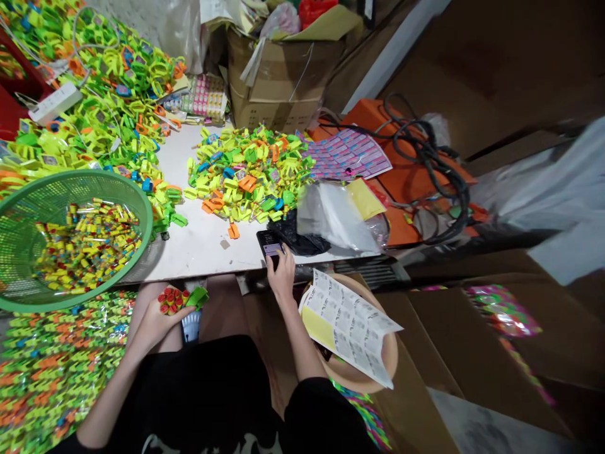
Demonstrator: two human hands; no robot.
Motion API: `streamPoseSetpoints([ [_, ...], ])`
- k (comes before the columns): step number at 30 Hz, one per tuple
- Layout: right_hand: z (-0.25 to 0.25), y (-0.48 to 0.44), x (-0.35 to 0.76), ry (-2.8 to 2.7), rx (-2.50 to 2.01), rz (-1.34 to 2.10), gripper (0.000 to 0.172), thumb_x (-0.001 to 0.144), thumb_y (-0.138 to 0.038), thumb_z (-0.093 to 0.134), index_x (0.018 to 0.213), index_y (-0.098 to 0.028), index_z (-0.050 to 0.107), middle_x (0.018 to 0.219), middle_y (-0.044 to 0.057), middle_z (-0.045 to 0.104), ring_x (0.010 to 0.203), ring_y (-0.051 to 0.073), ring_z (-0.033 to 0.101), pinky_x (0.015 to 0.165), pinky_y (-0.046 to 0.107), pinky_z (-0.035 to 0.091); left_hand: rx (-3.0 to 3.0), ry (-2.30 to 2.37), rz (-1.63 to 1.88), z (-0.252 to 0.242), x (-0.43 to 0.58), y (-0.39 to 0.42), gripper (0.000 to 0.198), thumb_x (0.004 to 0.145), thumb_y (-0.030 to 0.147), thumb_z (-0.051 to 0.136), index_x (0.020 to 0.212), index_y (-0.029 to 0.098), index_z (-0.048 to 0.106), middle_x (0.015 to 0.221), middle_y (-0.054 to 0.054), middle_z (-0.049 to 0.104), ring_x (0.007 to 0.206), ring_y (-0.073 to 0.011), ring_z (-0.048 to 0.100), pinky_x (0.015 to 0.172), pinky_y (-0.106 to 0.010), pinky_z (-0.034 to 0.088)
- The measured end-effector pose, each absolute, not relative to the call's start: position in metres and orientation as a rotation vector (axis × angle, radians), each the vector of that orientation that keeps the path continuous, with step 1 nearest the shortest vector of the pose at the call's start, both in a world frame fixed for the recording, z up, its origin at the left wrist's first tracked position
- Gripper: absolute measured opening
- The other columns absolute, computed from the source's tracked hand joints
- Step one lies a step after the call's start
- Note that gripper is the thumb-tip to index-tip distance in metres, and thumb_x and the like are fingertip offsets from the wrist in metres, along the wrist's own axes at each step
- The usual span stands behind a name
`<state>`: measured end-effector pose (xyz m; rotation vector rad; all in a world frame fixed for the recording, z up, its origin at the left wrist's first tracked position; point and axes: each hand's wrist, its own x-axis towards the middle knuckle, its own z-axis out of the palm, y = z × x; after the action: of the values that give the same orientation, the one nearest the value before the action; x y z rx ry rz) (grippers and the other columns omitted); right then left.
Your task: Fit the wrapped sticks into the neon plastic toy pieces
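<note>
Over my lap, my left hand (155, 325) is closed around a bunch of small red-and-yellow tubes (172, 301). A bright green plastic toy piece (197, 297), like a toy watch, sticks out by its thumb. My right hand (282, 275) reaches to the table's front edge, fingers stretched out and touching the lit screen of a phone (270, 243). A crumpled black plastic bag (302, 236) lies beside the phone. Beyond it is a pile of yellow, green, orange and blue toy watches (250, 173).
A green basket (147, 214) of small tubes stands at the left, by a larger toy heap (108, 69). A cardboard box (278, 82) stands behind. Right are clear bags (331, 214), cables (425, 151) and a round tub (390, 353) with a printed sheet (350, 321).
</note>
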<state>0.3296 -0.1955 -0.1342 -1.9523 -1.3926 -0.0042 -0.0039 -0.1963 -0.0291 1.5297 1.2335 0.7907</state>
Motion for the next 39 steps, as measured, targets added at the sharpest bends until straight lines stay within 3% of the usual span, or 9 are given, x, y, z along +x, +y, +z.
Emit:
streamPoseSetpoints([
  [3, -0.103, -0.208, 0.282, -1.483, -1.618, 0.397, 0.039, 0.094, -0.042, 0.039, 0.115, -0.015, 0.058, 0.121, 0.017, 0.058, 0.117, 0.024, 0.052, 0.102, 0.046, 0.041, 1.567, 1.18, 0.747, -0.031, 0.0, -0.195, 0.027, 0.063, 0.04, 0.076, 0.068, 0.018, 0.062, 0.065, -0.003, 0.069, 0.059, -0.0168, 0.062, 0.058, -0.027, 0.054],
  [6, -0.069, -0.222, 0.232, -1.736, -1.235, 0.896, 0.033, 0.092, -0.038, 0.049, 0.12, -0.021, 0.056, 0.12, 0.01, 0.061, 0.11, 0.019, 0.057, 0.096, 0.037, 0.048, 1.548, 1.133, 0.69, -0.027, 0.006, -0.193, 0.028, 0.061, 0.04, 0.076, 0.069, 0.018, 0.061, 0.065, -0.002, 0.068, 0.059, -0.0158, 0.061, 0.056, -0.026, 0.052],
  [10, -0.04, -0.233, 0.198, -1.768, -1.068, 1.057, 0.029, 0.089, -0.036, 0.057, 0.116, -0.024, 0.06, 0.115, 0.007, 0.062, 0.109, 0.018, 0.059, 0.094, 0.034, 0.05, 1.492, 1.126, 0.658, -0.019, 0.008, -0.194, 0.03, 0.062, 0.041, 0.075, 0.069, 0.018, 0.058, 0.066, 0.0, 0.065, 0.058, -0.0141, 0.058, 0.057, -0.025, 0.051],
  [15, -0.022, -0.239, 0.198, -1.664, -0.986, 1.252, 0.026, 0.091, -0.032, 0.054, 0.115, -0.026, 0.061, 0.12, 0.006, 0.06, 0.098, 0.015, 0.063, 0.074, 0.027, 0.059, 1.616, 1.064, 0.735, -0.006, -0.002, -0.203, 0.024, 0.07, 0.036, 0.074, 0.076, 0.017, 0.061, 0.077, -0.004, 0.066, 0.072, -0.0169, 0.061, 0.068, -0.028, 0.052],
  [18, -0.01, -0.243, 0.199, -1.57, -0.951, 1.256, 0.024, 0.089, -0.028, 0.058, 0.112, -0.026, 0.063, 0.119, 0.005, 0.06, 0.102, 0.017, 0.062, 0.071, 0.026, 0.061, 1.742, 0.922, 0.949, 0.003, -0.004, -0.209, 0.018, 0.072, 0.027, 0.075, 0.078, 0.017, 0.063, 0.086, -0.006, 0.066, 0.086, -0.0196, 0.062, 0.077, -0.032, 0.052],
  [23, -0.002, -0.251, 0.196, -1.432, -0.958, 1.232, 0.023, 0.088, -0.028, 0.06, 0.11, -0.028, 0.064, 0.117, 0.004, 0.061, 0.104, 0.018, 0.062, 0.07, 0.029, 0.064, 1.656, 0.758, 1.15, 0.009, -0.001, -0.216, 0.022, 0.073, 0.014, 0.074, 0.088, 0.02, 0.059, 0.097, -0.005, 0.068, 0.092, -0.019, 0.066, 0.078, -0.033, 0.057],
  [30, 0.0, -0.255, 0.196, -1.392, -0.997, 1.199, 0.024, 0.087, -0.028, 0.062, 0.11, -0.03, 0.066, 0.114, 0.003, 0.063, 0.1, 0.018, 0.063, 0.064, 0.027, 0.064, 1.63, 0.693, 1.175, -0.002, -0.007, -0.216, 0.026, 0.072, 0.008, 0.073, 0.089, 0.02, 0.057, 0.094, -0.003, 0.071, 0.083, -0.0171, 0.07, 0.072, -0.029, 0.059],
  [39, 0.007, -0.252, 0.197, -1.556, -0.987, 1.015, 0.031, 0.085, -0.021, 0.063, 0.114, -0.031, 0.064, 0.115, 0.002, 0.064, 0.107, 0.016, 0.061, 0.078, 0.026, 0.06, 1.704, 0.764, 1.006, 0.006, -0.011, -0.212, 0.019, 0.073, 0.009, 0.07, 0.085, 0.018, 0.058, 0.1, -0.007, 0.069, 0.091, -0.018, 0.067, 0.076, -0.029, 0.056],
])
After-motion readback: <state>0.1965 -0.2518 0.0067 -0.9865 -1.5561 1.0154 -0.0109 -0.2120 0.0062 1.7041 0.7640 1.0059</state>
